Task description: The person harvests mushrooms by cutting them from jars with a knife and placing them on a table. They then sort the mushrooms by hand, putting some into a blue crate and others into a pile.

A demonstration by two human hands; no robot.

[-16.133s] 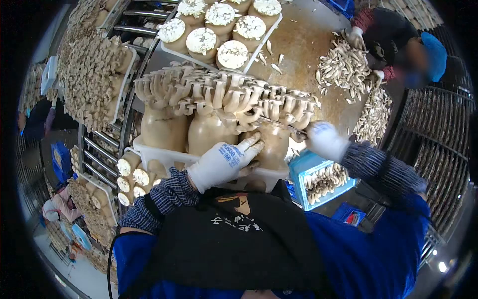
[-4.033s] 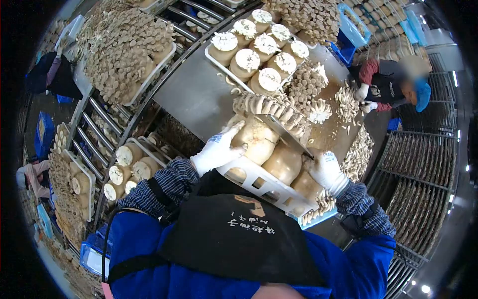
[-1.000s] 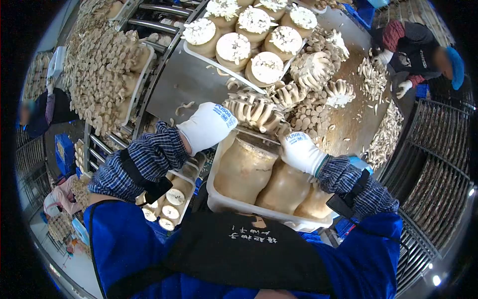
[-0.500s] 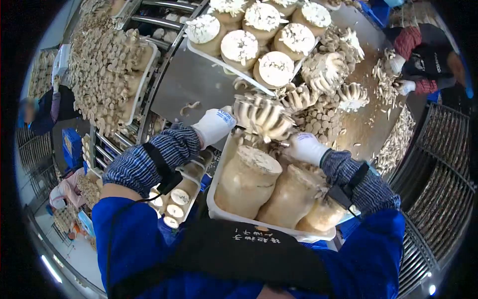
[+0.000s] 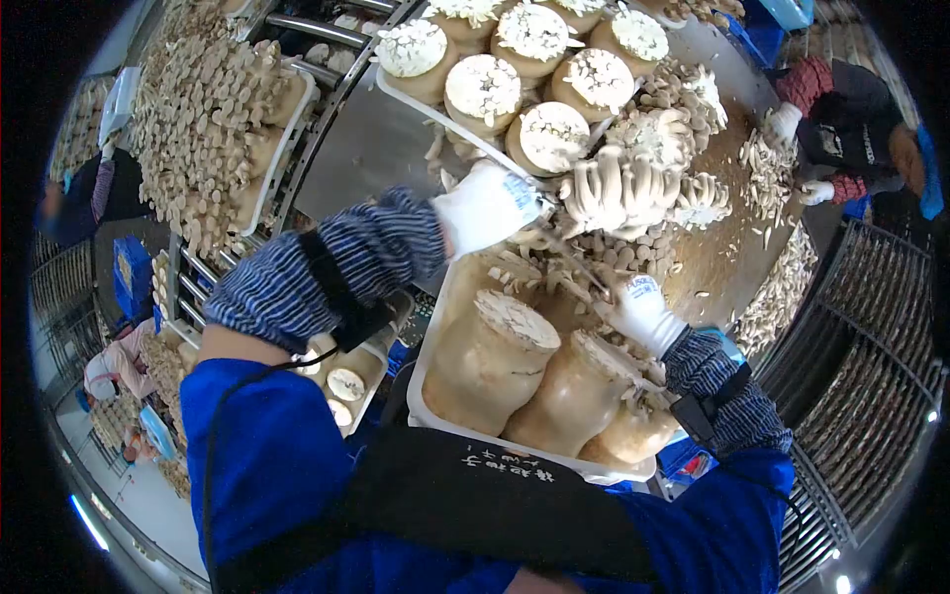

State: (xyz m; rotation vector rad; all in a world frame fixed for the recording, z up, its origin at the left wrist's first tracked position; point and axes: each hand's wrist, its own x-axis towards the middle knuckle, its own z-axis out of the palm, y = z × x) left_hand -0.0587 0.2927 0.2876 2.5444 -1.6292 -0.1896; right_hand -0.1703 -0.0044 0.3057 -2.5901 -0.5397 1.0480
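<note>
My left hand, in a white glove, reaches over the back of the tub. Its curled fingers are at the left edge of a mushroom cluster, on the pile of cut mushrooms; the grip is partly hidden. My right hand, also gloved, is closed round a thin knife whose blade slants up toward my left hand. Below both hands stands a white tub holding large pale cultivation blocks with trimmed tops. Loose mushroom bits lie at the tub's back.
Behind stands a white crate of blocks with cut white tops. Metal rollers and a tray of uncut mushrooms are at left. A co-worker handles mushrooms at the table's right side. Metal racks line the right.
The mushroom cluster has moved right and up from over the tub onto the pile, along with my left hand. My right hand has shifted slightly right and down, and the knife blade now shows.
</note>
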